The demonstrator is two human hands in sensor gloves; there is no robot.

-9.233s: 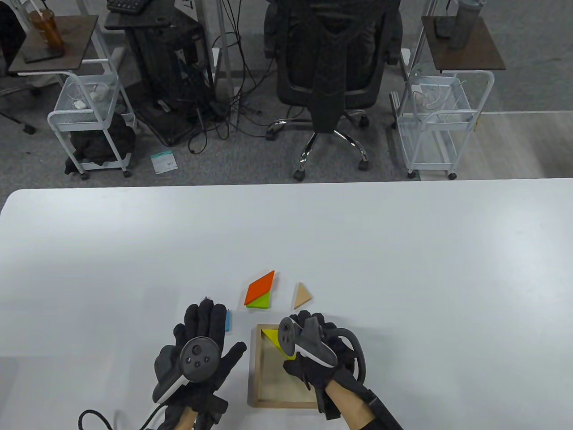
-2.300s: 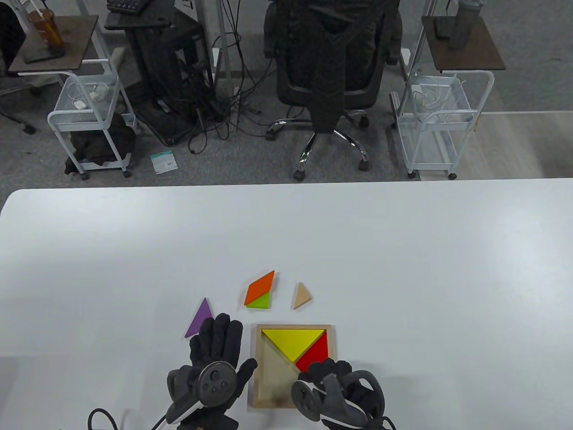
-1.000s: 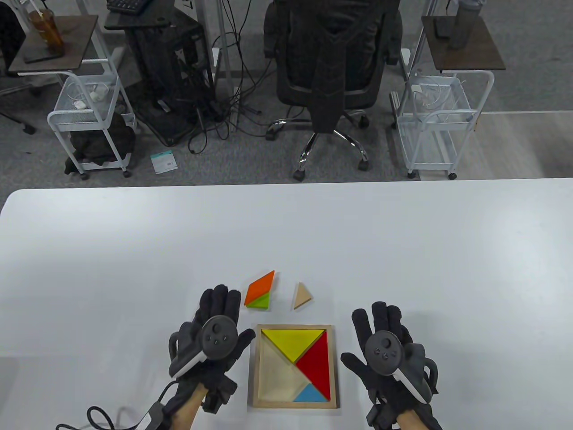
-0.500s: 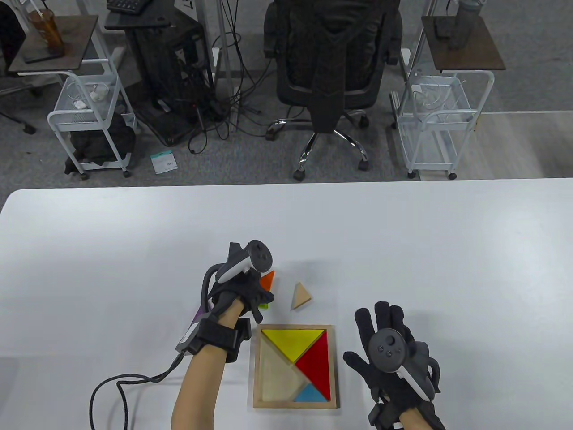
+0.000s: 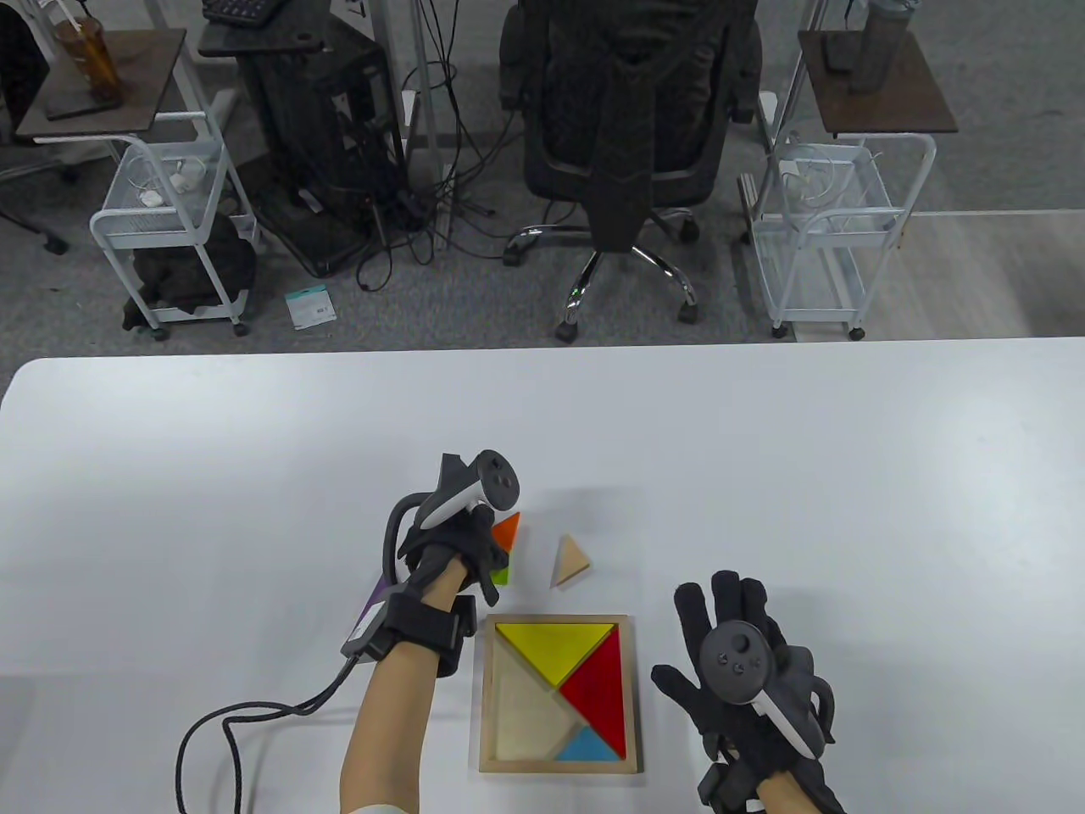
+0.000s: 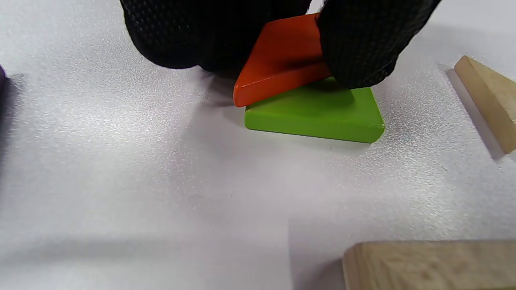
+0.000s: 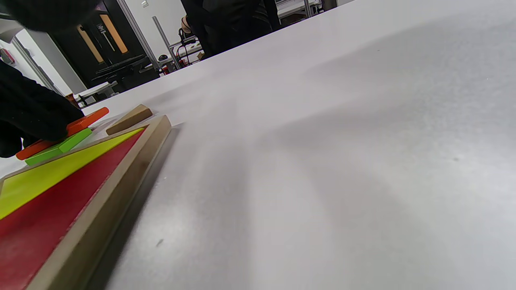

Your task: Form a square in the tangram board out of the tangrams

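The wooden tangram board (image 5: 636, 687) lies near the front edge and holds a yellow triangle (image 5: 555, 649), a red triangle (image 5: 603, 691) and a small blue triangle (image 5: 587, 746). Behind it, my left hand (image 5: 470, 551) pinches the orange parallelogram (image 6: 278, 64), which lies tilted on the green piece (image 6: 318, 114). A tan triangle (image 5: 570, 561) lies to their right. A purple triangle (image 5: 373, 598) peeks out beside my left wrist. My right hand (image 5: 729, 627) rests flat on the table right of the board, fingers spread, holding nothing.
The white table (image 5: 763, 475) stretches far to the back and right. The glove cable (image 5: 220, 729) loops on the table at the front left. An office chair (image 5: 623, 153) and wire carts (image 5: 835, 220) stand beyond the far edge.
My left hand reached from beside the board to the orange piece and closed its fingers on it. My right hand has stayed flat to the right of the board.
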